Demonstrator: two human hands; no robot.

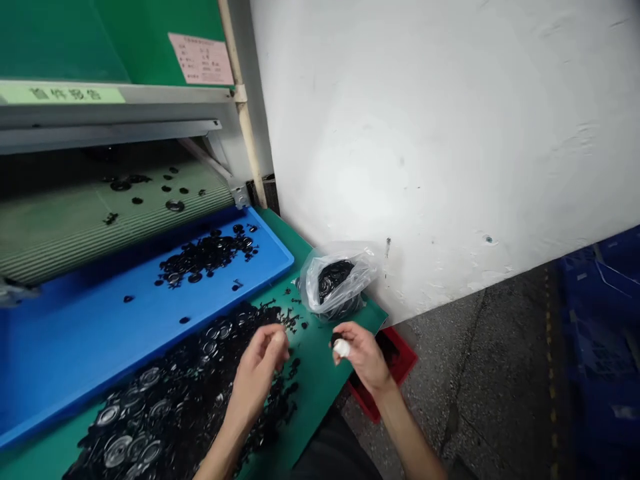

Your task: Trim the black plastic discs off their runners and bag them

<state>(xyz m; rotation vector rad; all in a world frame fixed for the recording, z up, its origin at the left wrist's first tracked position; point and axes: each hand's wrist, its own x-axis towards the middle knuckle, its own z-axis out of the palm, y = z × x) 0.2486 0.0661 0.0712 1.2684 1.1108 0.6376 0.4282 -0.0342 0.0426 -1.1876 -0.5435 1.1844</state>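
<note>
My left hand [260,363] hovers at the right edge of a heap of small black round parts [170,400]. Its fingers are curled together, and whatever they may hold is hidden. On the right, my right hand [365,357] is closed on a small black part [336,339]. A white cover [342,347] wraps one of its fingertips. Just beyond my right hand stands a clear plastic bag [313,283] with its mouth spread, and black round parts [333,280] lie inside it.
A blue tray [75,347] holds more black parts below a green conveyor belt [75,220]. The green tabletop [320,363] ends near my right hand. Beneath its edge a red bin [400,357] sits on the floor. A white panel [425,133] rises behind the bag.
</note>
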